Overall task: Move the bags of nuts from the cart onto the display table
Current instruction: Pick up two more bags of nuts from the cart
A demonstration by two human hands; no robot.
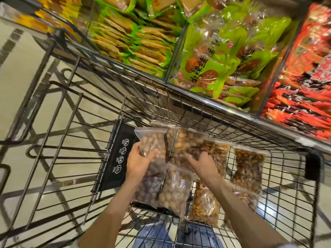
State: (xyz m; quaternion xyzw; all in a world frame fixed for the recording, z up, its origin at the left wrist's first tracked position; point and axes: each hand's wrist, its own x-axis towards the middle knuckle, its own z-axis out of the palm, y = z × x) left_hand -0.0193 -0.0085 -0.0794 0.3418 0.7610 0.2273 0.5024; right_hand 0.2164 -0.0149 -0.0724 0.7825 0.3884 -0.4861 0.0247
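Several clear zip bags of brown nuts lie in the upper basket of a black wire cart [223,126]. My left hand [138,162] is shut on one bag of nuts [152,140] at the basket's left end, lifting its top. My right hand [204,163] rests open with fingers spread on another bag of nuts [188,144] in the middle. More bags of nuts lie below my hands [176,188], [205,203], and to the right [248,169]. The display table [179,51] stands beyond the cart's far rim.
The display holds green snack packets [220,56], flat green-edged packs [129,34], red packets [304,72] and yellow packs [44,17], split by dividers. A black child-seat flap [120,154] hangs at the basket's left. Beige tiled floor shows through the cart's lower frame.
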